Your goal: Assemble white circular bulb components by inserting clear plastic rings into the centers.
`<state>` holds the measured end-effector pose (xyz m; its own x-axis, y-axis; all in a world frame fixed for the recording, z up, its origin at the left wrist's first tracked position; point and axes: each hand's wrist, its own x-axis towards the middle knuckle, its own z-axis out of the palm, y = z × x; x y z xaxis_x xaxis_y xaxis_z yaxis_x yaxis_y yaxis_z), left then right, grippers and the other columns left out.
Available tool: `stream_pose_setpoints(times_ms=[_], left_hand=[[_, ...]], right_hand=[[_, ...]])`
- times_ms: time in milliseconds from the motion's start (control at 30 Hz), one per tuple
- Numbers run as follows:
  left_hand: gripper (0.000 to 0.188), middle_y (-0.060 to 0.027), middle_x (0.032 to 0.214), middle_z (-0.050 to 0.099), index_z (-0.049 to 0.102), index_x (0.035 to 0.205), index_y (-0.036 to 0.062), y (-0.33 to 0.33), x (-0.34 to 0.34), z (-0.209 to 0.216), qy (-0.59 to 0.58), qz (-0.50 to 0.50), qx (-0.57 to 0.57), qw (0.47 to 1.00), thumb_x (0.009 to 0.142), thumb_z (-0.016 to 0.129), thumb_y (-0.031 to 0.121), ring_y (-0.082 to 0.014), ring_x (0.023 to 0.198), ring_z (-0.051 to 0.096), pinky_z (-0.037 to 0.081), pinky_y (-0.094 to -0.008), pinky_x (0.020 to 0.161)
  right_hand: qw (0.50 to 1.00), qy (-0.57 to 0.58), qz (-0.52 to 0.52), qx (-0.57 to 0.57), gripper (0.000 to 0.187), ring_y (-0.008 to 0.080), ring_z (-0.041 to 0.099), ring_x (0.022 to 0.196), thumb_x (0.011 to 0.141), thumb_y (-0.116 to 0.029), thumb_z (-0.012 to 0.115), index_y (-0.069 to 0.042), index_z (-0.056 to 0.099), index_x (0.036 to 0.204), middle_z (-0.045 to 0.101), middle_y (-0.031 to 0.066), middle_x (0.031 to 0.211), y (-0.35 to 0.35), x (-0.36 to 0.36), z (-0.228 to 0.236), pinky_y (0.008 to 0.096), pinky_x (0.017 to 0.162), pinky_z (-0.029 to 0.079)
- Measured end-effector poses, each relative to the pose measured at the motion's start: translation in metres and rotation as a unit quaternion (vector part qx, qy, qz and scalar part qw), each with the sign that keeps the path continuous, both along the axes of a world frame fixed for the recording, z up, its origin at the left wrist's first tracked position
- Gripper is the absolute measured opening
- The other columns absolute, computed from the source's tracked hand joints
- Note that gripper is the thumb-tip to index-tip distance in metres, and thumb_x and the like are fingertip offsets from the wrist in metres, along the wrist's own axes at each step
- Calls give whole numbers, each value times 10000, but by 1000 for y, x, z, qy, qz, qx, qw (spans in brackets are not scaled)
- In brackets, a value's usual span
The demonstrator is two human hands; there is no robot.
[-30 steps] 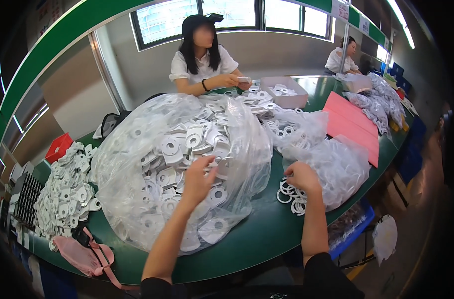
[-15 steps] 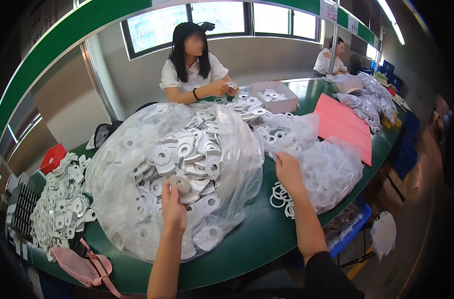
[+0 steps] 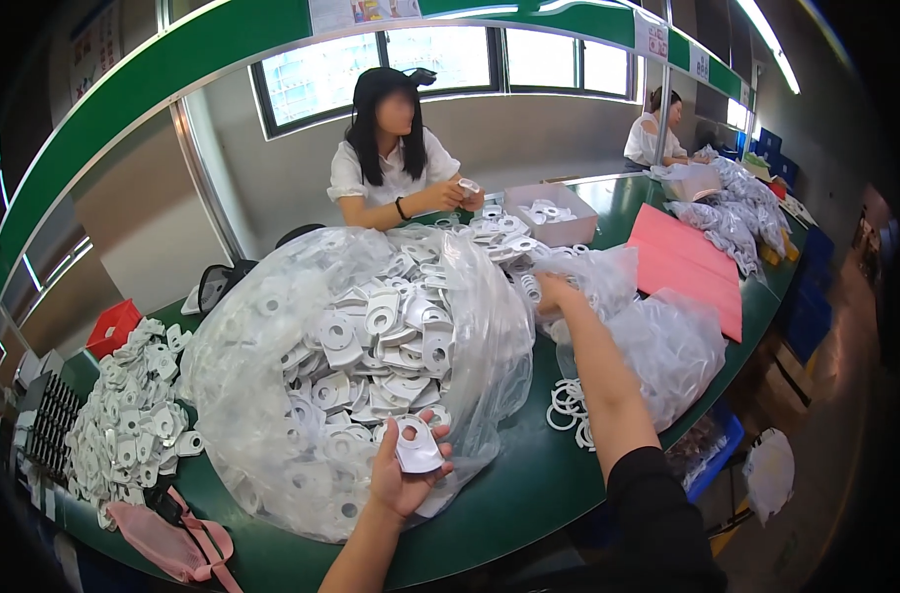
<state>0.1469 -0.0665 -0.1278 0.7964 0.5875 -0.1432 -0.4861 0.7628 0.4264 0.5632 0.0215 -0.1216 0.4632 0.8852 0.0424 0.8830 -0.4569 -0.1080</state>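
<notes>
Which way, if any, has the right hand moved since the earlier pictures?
Yes: against the pink sheet, the right hand has moved forward and somewhat left.

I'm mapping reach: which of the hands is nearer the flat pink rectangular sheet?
Right. The right hand is left of the flat pink sheet; the left hand is farther left and lower in view.

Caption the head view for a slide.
At a green table, the left hand holds a white part near a big plastic bag of similar parts; the right hand is at some white rings.
</notes>
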Motion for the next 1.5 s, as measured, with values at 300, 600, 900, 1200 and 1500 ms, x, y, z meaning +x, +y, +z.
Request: stream_pose_setpoints(times_ms=[300, 600, 900, 1200, 1500], left_hand=[[475, -130, 1030, 582, 444, 1225, 92, -5, 3, 6, 2, -9, 6, 1000, 931, 368, 458, -247, 809, 566, 455, -381, 666], [490, -144, 1006, 573, 435, 1243, 56, -3, 8, 5, 31, 3, 5, 999, 924, 379, 424, -264, 806, 542, 432, -372, 654], [484, -142, 1011, 567, 432, 1244, 63, -4, 5, 1, 23, -7, 9, 1000, 925, 377, 422, -263, 815, 539, 433, -372, 658], [422, -137, 981, 582, 452, 1189, 78, -3, 9, 3, 15, -6, 8, 1000, 930, 399, 407, -255, 781, 554, 444, -374, 641], [406, -134, 990, 583, 456, 1189, 85, -6, 10, 5, 11, -17, 14, 1000, 927, 407, 392, -250, 787, 553, 449, -378, 650]], right_hand=[[987, 134, 86, 26, 710, 328, 497, 1128, 610, -352, 705, -212, 464, 1263, 464, 149, 1278, 9, 22, 4, 400, 951, 409], [989, 138, -36, 27, 663, 315, 581, 997, 613, -320, 698, -200, 483, 1230, 564, 183, 1117, 0, 5, 13, 412, 840, 477], [990, 93, -61, 85, 512, 262, 605, 975, 590, -257, 689, -232, 611, 1096, 623, 104, 1061, 3, -1, 22, 401, 826, 492], [989, 54, -73, 116, 438, 284, 600, 963, 565, -275, 699, -216, 658, 996, 612, 91, 1055, -56, -18, 112, 371, 825, 485], [981, 49, 15, 185, 486, 314, 597, 910, 588, -360, 721, -129, 615, 1002, 604, 154, 1017, -121, -64, 55, 385, 805, 474]])
